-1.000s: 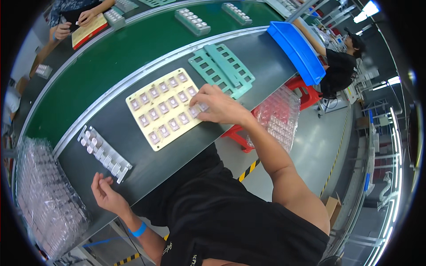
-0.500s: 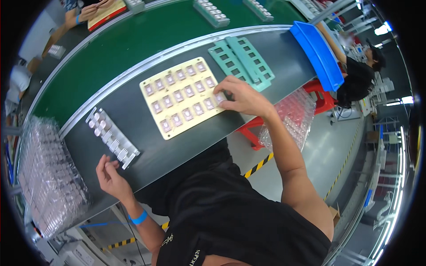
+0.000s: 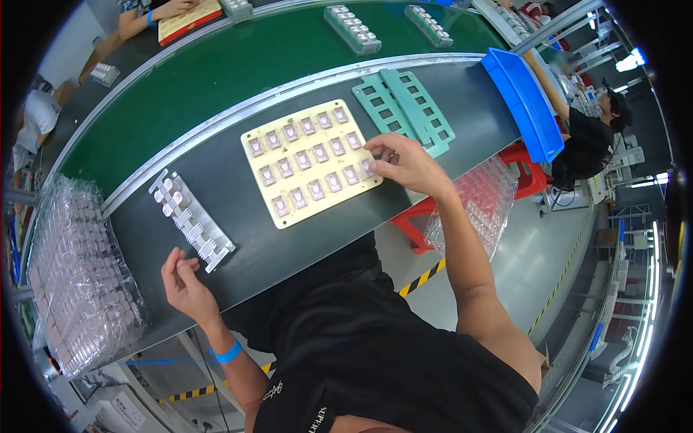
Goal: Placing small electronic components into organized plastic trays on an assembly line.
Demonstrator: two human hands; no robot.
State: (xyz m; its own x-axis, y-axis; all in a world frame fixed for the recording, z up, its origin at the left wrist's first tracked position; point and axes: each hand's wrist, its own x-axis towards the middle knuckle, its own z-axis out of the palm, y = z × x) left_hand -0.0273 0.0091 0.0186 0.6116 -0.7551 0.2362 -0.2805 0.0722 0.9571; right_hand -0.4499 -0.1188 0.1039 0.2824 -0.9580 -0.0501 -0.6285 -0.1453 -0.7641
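A cream-yellow tray (image 3: 254, 172) with rounded corners lies on the bench before me, holding rows of small pinkish square parts (image 3: 320, 152) in its pockets. My right hand (image 3: 408, 164) is over the tray's right edge, thumb and bent fingers closed at the small pinkish part (image 3: 367, 169) in the lower right corner; the fingers partly cover it. My left hand (image 3: 189, 285) rests low at the bench edge with loosely curled fingers apart, holding nothing. Just beyond it lies a silver metal rack (image 3: 209, 229), with round pale pieces at its far end and finned metal pieces towards me.
Two green slotted plates (image 3: 404, 108) overlap beside the tray. A blue bin (image 3: 523, 108) stands at the far right. Plastic-wrapped stacked trays (image 3: 83, 281) fill the left end. Beyond the rail, a green conveyor (image 3: 274, 50) carries filled racks (image 3: 352, 30). Red stools (image 3: 411, 231) stand below.
The whole view has shifted slightly, so the bench things appear a little further right. My right hand stays at the tray's corner part; my left hand remains by the metal rack.
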